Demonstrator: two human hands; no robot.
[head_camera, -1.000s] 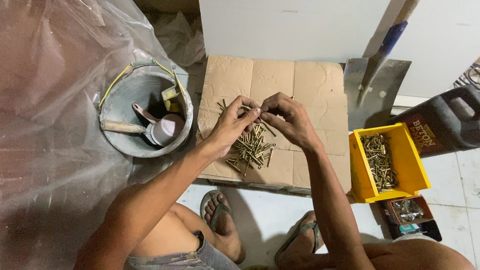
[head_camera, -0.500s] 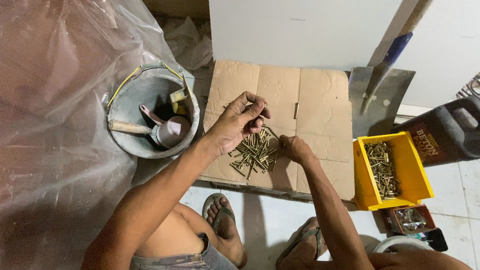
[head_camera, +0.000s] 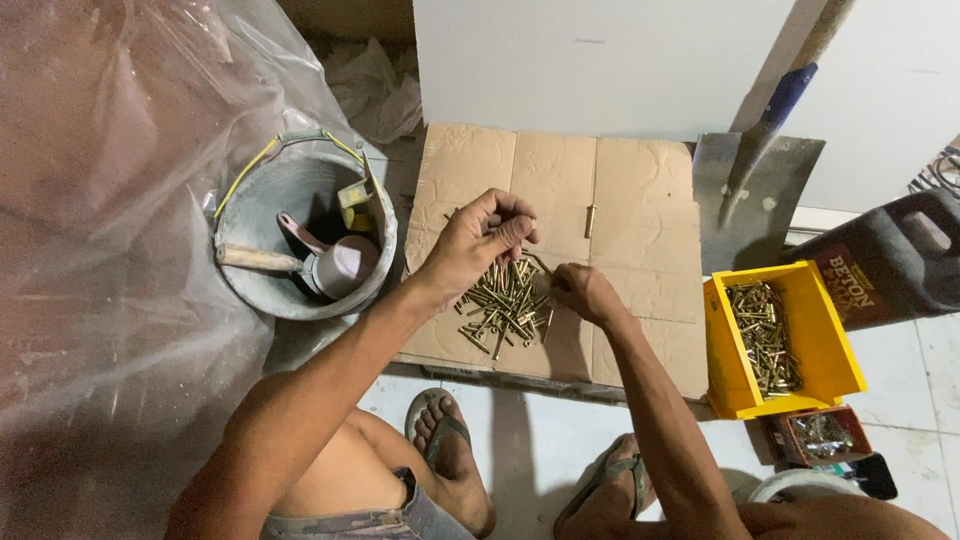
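Head cam: my left hand (head_camera: 478, 240) hovers over the pile of screws (head_camera: 505, 303) on the cardboard (head_camera: 620, 200), fingers curled, contents unclear. My right hand (head_camera: 585, 293) pinches closed at the pile's edge.

The curled fingers of the left hand (head_camera: 478, 240) hide its palm, so whether it holds any brass-coloured screws cannot be told. The right hand (head_camera: 583, 291) is closed over the near right edge of the loose pile of brass screws (head_camera: 500, 305), covering whatever its fingertips pinch. Part of that pile lies under the left hand. The long wooden handle of the grey metal shovel (head_camera: 752, 190) runs off the far edge. The dark plastic canister (head_camera: 895, 255) is cut by the right edge. Contents of the small brown box (head_camera: 815, 435) near the yellow plastic bin (head_camera: 775, 340) are too blurred to identify.
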